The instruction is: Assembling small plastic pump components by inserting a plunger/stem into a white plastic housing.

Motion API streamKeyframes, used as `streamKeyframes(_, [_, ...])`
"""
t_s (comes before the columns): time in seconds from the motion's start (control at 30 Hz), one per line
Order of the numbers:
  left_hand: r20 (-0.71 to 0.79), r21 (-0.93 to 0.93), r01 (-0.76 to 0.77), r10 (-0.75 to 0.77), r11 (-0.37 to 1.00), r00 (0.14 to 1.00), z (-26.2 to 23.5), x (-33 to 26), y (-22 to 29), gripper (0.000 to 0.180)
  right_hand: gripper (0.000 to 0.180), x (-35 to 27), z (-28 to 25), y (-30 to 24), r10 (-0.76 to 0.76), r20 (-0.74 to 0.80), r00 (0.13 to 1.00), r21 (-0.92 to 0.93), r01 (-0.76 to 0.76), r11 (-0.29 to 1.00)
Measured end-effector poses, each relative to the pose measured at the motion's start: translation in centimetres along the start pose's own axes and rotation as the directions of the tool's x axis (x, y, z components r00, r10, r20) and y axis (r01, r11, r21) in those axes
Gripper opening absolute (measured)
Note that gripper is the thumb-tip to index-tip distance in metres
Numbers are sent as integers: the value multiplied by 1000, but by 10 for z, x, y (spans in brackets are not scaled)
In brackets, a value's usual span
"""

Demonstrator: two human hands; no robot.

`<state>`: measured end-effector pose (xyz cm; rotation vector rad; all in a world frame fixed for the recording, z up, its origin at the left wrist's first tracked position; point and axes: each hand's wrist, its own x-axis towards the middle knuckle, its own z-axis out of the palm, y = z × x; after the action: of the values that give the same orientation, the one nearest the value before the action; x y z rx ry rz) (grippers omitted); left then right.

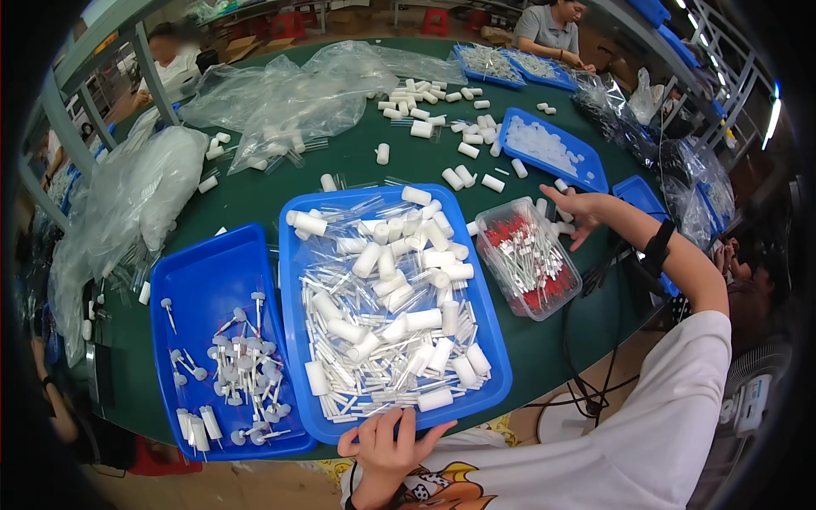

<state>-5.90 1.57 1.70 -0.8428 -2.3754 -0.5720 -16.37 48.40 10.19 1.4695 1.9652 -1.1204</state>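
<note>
- Resting at near rim of central blue tray point(290, 280): L hand point(387, 446), fingers side by side on the edge, thumb held apart; can't tell if it pinches the rim.
- Central tray, contents: white cylinders point(367, 259) heaped mostly toward the far half & R side, lying over thin white rods point(344, 374) & clear tubes.
- R hand point(574, 212): digits spread, nothing seen btwn them; just beside far R corner of clear container point(557, 304), contact can't be told.
- Clear container: R of central tray, open, filled w/ red-and-white leads point(531, 255), red parts toward both ends.
- L blue tray point(204, 272): just L of central tray; holds stemmed pieces w/ grey discs point(246, 365), plus a few upright-looking white cylinders at near L corner.
- Far R: tilted-looking blue tray point(596, 172) w/ translucent discs point(544, 146).
- Green table point(229, 191): loose white cylinders beyond the central tray; crumpled clear plastic sheeting point(306, 93) at far L.
- Background: co-worker point(548, 34) at far edge, nr two more blue trays point(489, 64), also filled.
</note>
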Motion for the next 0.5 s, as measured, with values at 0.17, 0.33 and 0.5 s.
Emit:
streamKeyframes(0.17, [1,-20,-1,1,1000,1000,1,1,0,51,95,15,41,-12,-446,-176,877,-406,349,845])
streamKeyframes(0.33, [12,-35,6,-5,999,1000,-1,-1,0,51,60,37,59,-27,-877,-30,480,-698,617,362])
streamKeyframes(0.5, [-4,-20,17,-17,1000,1000,-2,0,1,51,47,28,60,-34,-897,101,431,-675,692,256])
